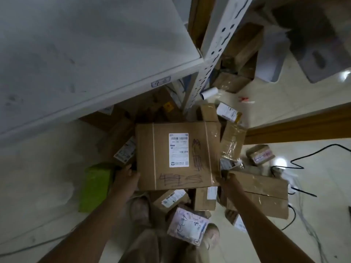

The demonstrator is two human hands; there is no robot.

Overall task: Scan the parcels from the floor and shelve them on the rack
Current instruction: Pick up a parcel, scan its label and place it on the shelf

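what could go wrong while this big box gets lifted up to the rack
1. The left hand and right hand hold the big box only at its near corners, so its far end may dip or slip.
2. Loose parcels lie round the feet; a step could trip on or crush one.
3. The rack upright stands close ahead, so the box might knock it going up.

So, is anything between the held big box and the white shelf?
Nothing visible does. The left hand and right hand hold the big box in front of the white shelf; the perforated upright stands aside, at its right corner.
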